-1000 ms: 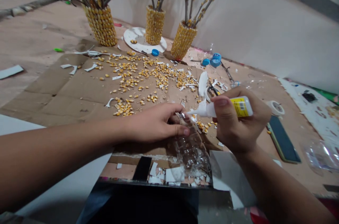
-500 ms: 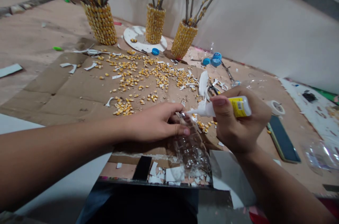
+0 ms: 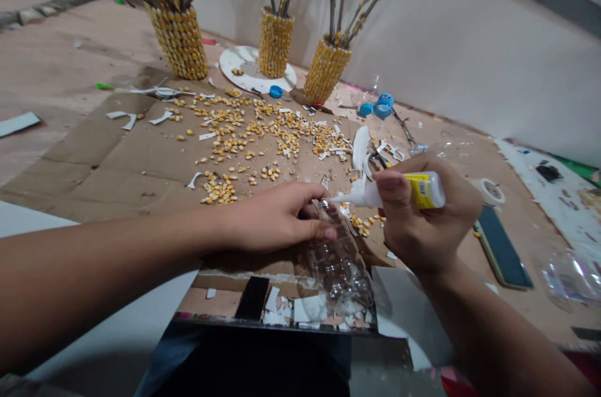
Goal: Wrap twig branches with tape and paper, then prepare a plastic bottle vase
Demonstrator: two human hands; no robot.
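A clear plastic bottle (image 3: 340, 265) lies near the table's front edge, and my left hand (image 3: 286, 218) is closed round its far end. My right hand (image 3: 422, 215) grips a white glue bottle (image 3: 425, 190) with a yellow label, held nearly level. The glue bottle's nozzle points left and its tip is at the clear bottle's far end, close to my left fingers. Loose corn kernels (image 3: 220, 187) are scattered on the brown cardboard (image 3: 107, 159) beyond my hands.
Three corn-covered pots (image 3: 181, 43) holding branches stand at the back, one on a white disc (image 3: 235, 62). A phone (image 3: 503, 247), a tape roll (image 3: 491, 191) and another clear bottle (image 3: 573, 275) lie to the right. White scraps (image 3: 310, 309) lie along the front edge.
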